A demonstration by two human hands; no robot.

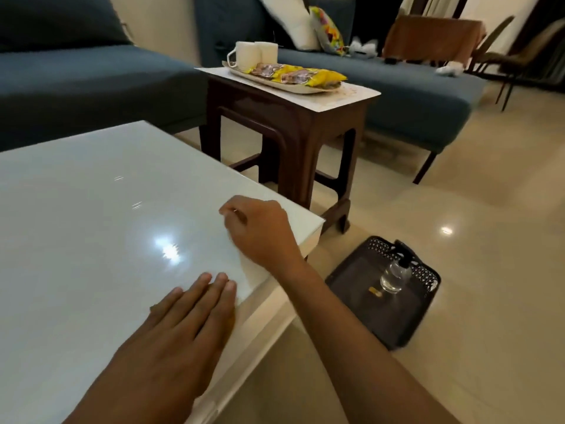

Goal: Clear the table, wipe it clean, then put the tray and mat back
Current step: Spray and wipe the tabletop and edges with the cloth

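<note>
Table (91, 209) bears the flat left hand (189, 313); the curled right hand (260, 231) pinches something white, blurred

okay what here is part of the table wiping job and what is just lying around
Job: white table; white wipe under right hand; left hand flat on table; dark tray with clear bottle on floor.

Lying about: mugs, snack packets, sofa, cushions.

glossy white table (91, 209), dark polished wooden stool (305, 133), perforated plastic tray (360, 304), shiny floor tiles (474, 332).
</note>
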